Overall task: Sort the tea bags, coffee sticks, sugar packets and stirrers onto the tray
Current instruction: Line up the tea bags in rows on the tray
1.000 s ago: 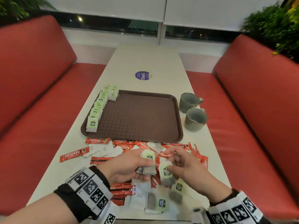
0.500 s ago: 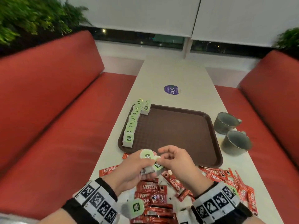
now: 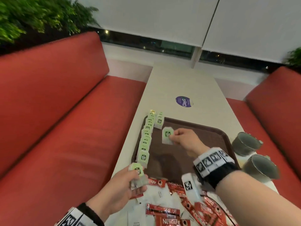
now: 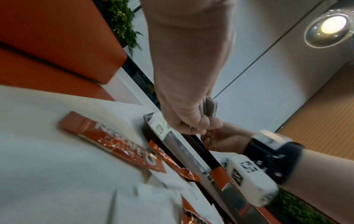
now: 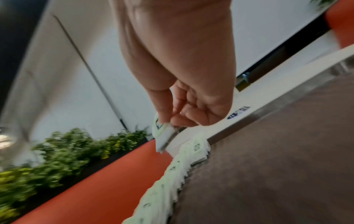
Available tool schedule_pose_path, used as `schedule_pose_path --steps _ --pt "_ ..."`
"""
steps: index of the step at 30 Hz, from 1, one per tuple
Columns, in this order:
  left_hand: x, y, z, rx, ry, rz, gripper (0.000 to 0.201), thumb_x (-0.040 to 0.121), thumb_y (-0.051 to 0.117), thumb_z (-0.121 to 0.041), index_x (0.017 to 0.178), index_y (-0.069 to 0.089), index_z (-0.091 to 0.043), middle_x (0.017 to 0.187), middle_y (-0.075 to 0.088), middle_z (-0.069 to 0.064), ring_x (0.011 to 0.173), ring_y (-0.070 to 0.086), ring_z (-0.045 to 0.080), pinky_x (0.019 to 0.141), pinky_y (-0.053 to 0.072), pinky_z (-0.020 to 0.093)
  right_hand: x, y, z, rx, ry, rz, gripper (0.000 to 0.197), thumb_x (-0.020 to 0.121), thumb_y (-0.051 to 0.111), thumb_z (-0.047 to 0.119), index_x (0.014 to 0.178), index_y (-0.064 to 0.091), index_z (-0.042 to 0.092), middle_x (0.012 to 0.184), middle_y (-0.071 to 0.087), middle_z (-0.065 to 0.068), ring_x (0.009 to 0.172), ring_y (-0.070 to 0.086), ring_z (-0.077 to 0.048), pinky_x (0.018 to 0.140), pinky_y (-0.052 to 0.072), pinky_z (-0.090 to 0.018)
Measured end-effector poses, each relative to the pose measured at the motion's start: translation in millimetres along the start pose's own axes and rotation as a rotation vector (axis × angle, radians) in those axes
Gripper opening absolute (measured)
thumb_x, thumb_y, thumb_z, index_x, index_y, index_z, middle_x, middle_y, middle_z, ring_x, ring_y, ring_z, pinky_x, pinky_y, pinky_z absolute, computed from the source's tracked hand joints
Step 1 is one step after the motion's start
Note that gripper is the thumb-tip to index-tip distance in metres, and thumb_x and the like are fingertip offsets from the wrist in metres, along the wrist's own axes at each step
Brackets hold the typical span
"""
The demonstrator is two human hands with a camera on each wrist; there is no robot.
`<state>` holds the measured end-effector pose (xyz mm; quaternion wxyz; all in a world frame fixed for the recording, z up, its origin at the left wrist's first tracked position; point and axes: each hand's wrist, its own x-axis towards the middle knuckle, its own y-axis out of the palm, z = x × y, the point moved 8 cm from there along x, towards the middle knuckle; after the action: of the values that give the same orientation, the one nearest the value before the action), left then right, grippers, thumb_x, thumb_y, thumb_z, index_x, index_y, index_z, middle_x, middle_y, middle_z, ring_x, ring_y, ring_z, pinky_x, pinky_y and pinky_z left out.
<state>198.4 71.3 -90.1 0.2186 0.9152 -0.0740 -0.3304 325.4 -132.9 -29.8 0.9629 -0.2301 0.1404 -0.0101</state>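
Note:
My right hand pinches one green-labelled tea bag above the brown tray, near its far left corner; the right wrist view shows the same tea bag held between thumb and finger. A row of tea bags lines the tray's left edge, and a second short stack stands at the far end. My left hand grips a small bundle of tea bags just off the tray's near left corner. Red coffee sticks and white sugar packets lie in a heap in front of the tray.
Two grey cups stand right of the tray. A purple round sticker marks the white table beyond it. Red bench seats flank the table on both sides.
My right hand took one tea bag from the left hand's bundle and carried it forward over the tray's far left. The left hand shifted left with the rest. The head view swung left.

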Motion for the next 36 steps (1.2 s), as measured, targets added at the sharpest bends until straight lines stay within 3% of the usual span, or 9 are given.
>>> schedule_pose_path --steps 7,10,15,19,22,24,32,34,36 --pt "5.4 -34.2 -9.5 -0.066 0.006 -0.003 0.032 0.087 0.046 0.017 0.108 0.061 -0.002 0.096 0.066 0.029 0.075 0.065 0.034 0.052 0.056 0.034 105.7 26.8 -17.5 0.063 0.176 -0.015 0.021 0.087 0.063 0.004 0.072 0.055 0.018 0.068 0.056 -0.001 0.057 0.052 -0.011 0.053 0.044 -0.023" --pt "8.3 -47.6 -13.7 -0.068 0.030 -0.053 0.033 0.086 0.046 0.018 0.106 0.062 -0.003 0.080 0.066 0.022 0.068 0.062 0.030 0.049 0.054 0.031 120.7 38.0 -19.2 0.019 0.193 0.032 0.023 0.088 0.061 0.006 0.073 0.052 0.020 0.073 0.055 0.001 0.062 0.053 -0.011 0.058 0.047 -0.023" --pt "12.5 -58.0 -12.9 -0.097 0.008 -0.094 0.032 0.084 0.051 0.019 0.107 0.062 -0.002 0.082 0.065 0.021 0.071 0.060 0.031 0.048 0.054 0.032 139.2 42.9 -19.8 -0.179 0.257 0.016 0.026 0.091 0.056 0.010 0.068 0.049 0.017 0.071 0.053 -0.001 0.064 0.055 -0.014 0.060 0.045 -0.021" --pt "15.2 -56.8 -13.4 -0.076 -0.001 -0.091 0.032 0.083 0.055 0.017 0.108 0.061 -0.002 0.079 0.068 0.018 0.070 0.064 0.029 0.050 0.055 0.032 148.0 42.2 -25.0 -0.276 0.336 -0.013 0.029 0.093 0.051 0.013 0.065 0.046 0.011 0.066 0.051 -0.003 0.054 0.050 -0.014 0.051 0.040 -0.019" --pt "16.4 -54.7 -15.4 -0.061 0.000 -0.088 0.035 0.078 0.062 0.018 0.107 0.062 -0.002 0.076 0.068 0.017 0.070 0.062 0.029 0.050 0.055 0.032 155.8 45.6 -29.4 -0.213 0.355 -0.012 0.024 0.091 0.058 0.014 0.068 0.050 0.010 0.067 0.055 -0.004 0.061 0.054 -0.016 0.067 0.049 -0.023" --pt "16.6 -53.0 -16.6 -0.063 0.004 -0.083 0.035 0.079 0.060 0.019 0.108 0.061 -0.002 0.075 0.068 0.018 0.066 0.063 0.028 0.051 0.056 0.032 157.9 44.2 -31.4 -0.178 0.308 -0.035 0.020 0.089 0.061 0.012 0.071 0.053 0.012 0.069 0.058 -0.004 0.063 0.057 -0.016 0.071 0.052 -0.024" --pt "16.3 -36.8 -30.1 0.004 0.073 -0.042 0.030 0.085 0.055 0.012 0.110 0.060 -0.004 0.081 0.073 0.014 0.065 0.069 0.021 0.056 0.056 0.029 126.6 14.6 -11.8 0.072 0.123 -0.248 0.009 0.087 0.062 0.006 0.087 0.054 0.009 0.072 0.062 -0.009 0.056 0.058 -0.015 0.048 0.045 -0.023" --pt "15.2 -31.6 -35.8 0.029 0.104 -0.015 0.030 0.086 0.056 0.008 0.112 0.059 -0.006 0.089 0.074 0.012 0.071 0.069 0.018 0.062 0.056 0.029 99.5 19.9 6.0 0.062 0.004 -0.164 0.009 0.086 0.064 0.009 0.080 0.058 0.012 0.074 0.062 -0.008 0.059 0.057 -0.015 0.051 0.043 -0.024" --pt "15.0 -27.0 -41.2 0.048 0.137 -0.007 0.029 0.087 0.056 0.005 0.113 0.060 -0.007 0.092 0.074 0.008 0.074 0.069 0.015 0.063 0.055 0.028 59.0 45.0 22.7 -0.047 -0.112 0.108 0.009 0.085 0.068 0.019 0.077 0.065 0.016 0.071 0.065 -0.004 0.064 0.058 -0.013 0.058 0.043 -0.024"
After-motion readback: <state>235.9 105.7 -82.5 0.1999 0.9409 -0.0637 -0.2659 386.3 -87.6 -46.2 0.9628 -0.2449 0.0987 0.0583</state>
